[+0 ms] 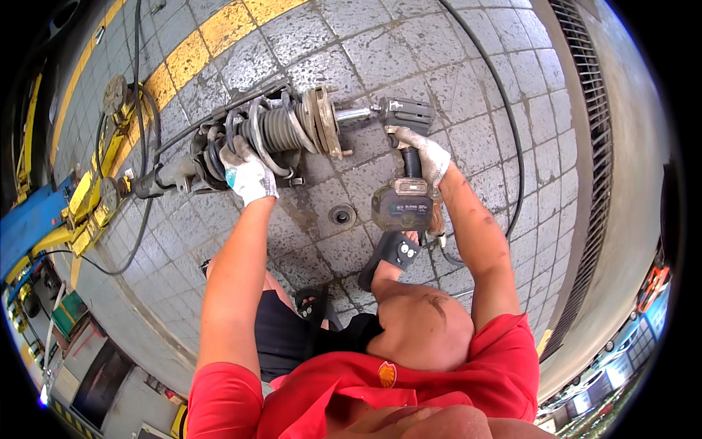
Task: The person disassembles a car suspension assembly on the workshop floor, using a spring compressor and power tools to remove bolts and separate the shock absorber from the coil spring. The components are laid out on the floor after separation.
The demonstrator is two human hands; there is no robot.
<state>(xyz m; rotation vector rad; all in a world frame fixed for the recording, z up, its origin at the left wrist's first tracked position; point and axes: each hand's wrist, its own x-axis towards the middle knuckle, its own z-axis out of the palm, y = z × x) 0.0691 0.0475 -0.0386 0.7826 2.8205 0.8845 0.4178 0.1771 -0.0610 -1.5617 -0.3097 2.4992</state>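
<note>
Gripping the impact wrench (406, 115) by its handle, fingers wrapped round, your gloved right hand (430, 155) has the tool's nose at the rod (355, 114) of the strut (278, 135), lying crosswise ahead. Your gloved left hand (252, 177) curls its fingers round the coil spring (255, 124).

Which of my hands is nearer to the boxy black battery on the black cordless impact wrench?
Right. Your white-gloved right hand grips the wrench, just beyond the battery; your white-gloved left hand is farther off, to the battery's left, on the grey metal coil spring.
</note>
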